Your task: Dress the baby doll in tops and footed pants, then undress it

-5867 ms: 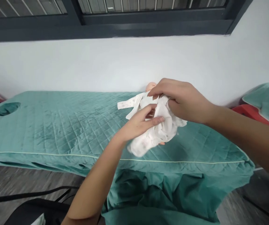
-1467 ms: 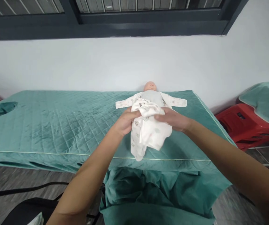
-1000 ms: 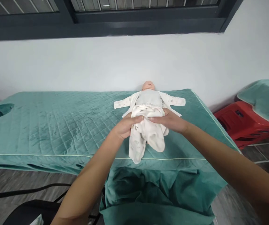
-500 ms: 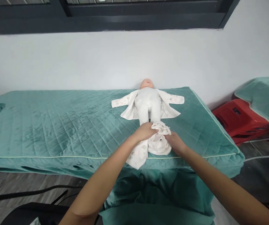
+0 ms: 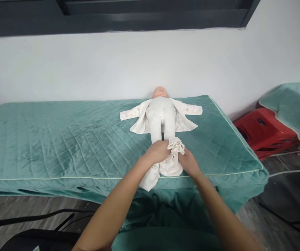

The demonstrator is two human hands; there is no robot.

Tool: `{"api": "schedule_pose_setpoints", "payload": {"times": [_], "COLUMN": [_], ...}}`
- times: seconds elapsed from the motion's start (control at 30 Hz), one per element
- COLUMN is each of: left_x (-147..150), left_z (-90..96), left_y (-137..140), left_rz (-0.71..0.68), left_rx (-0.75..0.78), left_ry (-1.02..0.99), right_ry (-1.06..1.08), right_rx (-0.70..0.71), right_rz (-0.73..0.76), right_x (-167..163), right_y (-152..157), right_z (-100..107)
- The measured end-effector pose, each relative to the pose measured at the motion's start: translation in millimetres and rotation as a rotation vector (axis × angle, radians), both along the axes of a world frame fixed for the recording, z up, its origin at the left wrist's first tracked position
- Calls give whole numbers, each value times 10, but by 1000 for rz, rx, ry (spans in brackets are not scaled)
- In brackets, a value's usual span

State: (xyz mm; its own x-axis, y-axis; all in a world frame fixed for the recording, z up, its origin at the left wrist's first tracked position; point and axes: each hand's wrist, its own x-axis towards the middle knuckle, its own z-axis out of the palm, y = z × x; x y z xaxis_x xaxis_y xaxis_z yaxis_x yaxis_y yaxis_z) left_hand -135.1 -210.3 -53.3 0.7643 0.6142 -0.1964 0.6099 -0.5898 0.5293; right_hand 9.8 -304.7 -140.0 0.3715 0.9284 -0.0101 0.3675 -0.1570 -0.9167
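The left hand (image 5: 159, 152) and right hand (image 5: 188, 162) are each closed on the bunched white trousers (image 5: 171, 168), gripping from either side, some fingertips hidden. The step in hand seems to be working the cloth at the lower legs of the doll (image 5: 162, 109); the next move calls for easing it without twisting them. The trousers lie at the near edge of the surface (image 5: 87, 146), a spread jacket (image 5: 188, 122) towards its far edge.

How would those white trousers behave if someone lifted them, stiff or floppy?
Probably floppy: the trousers bunch into soft folds between the left hand and the right hand. They look light, since the fabric seems thin. They seem unlikely to roll, as one leg spreads loosely at the edge of the green bed.
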Motion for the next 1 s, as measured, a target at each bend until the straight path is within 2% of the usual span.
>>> {"api": "schedule_pose_setpoints", "payload": {"times": [0.13,0.3,0.37,0.5,0.57,0.73,0.83,0.9,1.0], "left_x": [-25,-85,-117,-172,-188,-195,-202,-214,-237], "left_z": [33,84,84,66,57,60,73,70,49], "left_y": [-44,-85,-118,-213,-258,-311,-283,-241,-162], "left_rz": [43,62,95,144,181,217,219,218,234], "left_rx": [-61,-162,-166,-180,-181,-187,-225,-293,-496], "left_ry": [-39,-135,-164,-188,-194,-248,-284,-327,-408], "right_ry": [-85,-136,-171,-204,-162,91,250,317,363], "right_rx": [-38,-57,-15,162,172,54,81,126,196], "right_rz": [-112,-159,-161,-117,-101,-102,-81,-89,-135], "right_x": [-111,-210,-237,-255,-243,-179,-136,-108,-65], "right_y": [-83,-109,-115,-143,-156,-170,-168,-152,-85], "right_z": [28,72,62,41,51,108,118,112,86]}}
